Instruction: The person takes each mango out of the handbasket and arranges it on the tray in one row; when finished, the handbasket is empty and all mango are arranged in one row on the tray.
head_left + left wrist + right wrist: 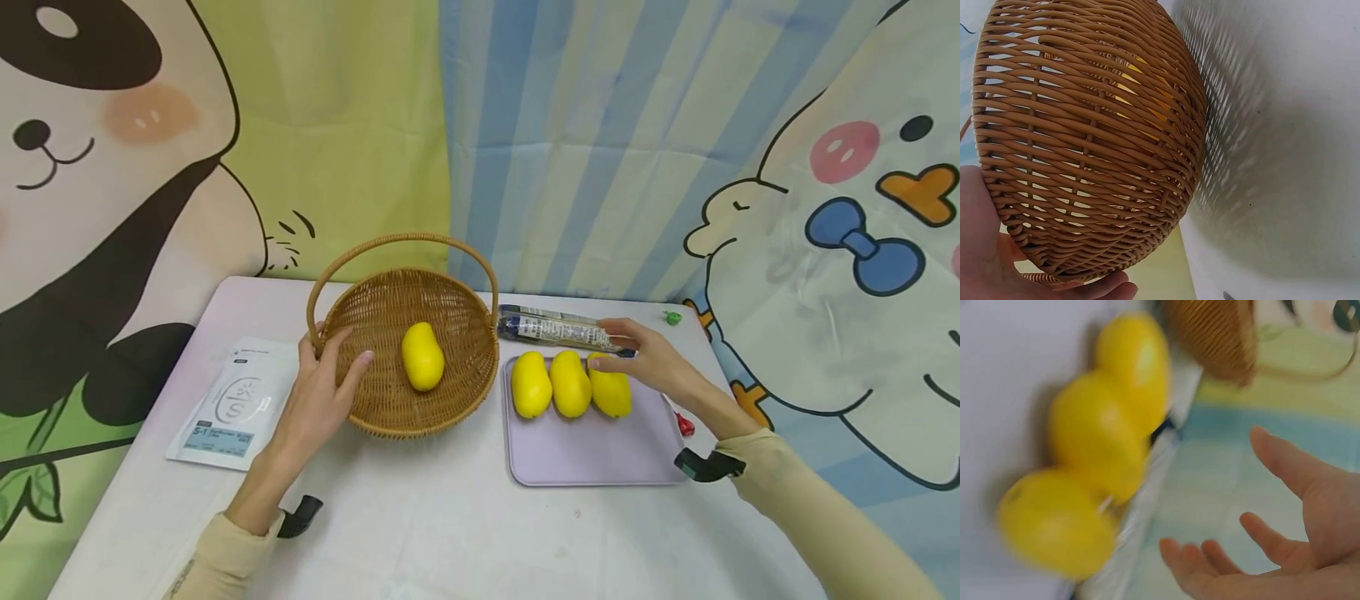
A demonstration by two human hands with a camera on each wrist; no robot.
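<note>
A brown wicker basket (367, 387) with an arched handle stands on the table, and one yellow mango (422, 357) lies inside it. My left hand (318, 387) holds the basket's left rim near the foot of the handle, thumb over the inner side. The left wrist view shows the basket's woven side (1085, 137) close up, with fingers at its rim. Three more mangoes (531, 385) lie in a row on a lilac tray (592, 454). Over the rightmost mango (1060, 525) hovers my right hand (648, 354), fingers spread and holding nothing.
Behind the tray lies a dark, clear-wrapped packet (551, 327), partly behind the right hand. A white pouch (232, 404) lies left of the basket. A small green item (672, 317) and a red one (684, 425) lie at the right. Printed curtains hang behind the table.
</note>
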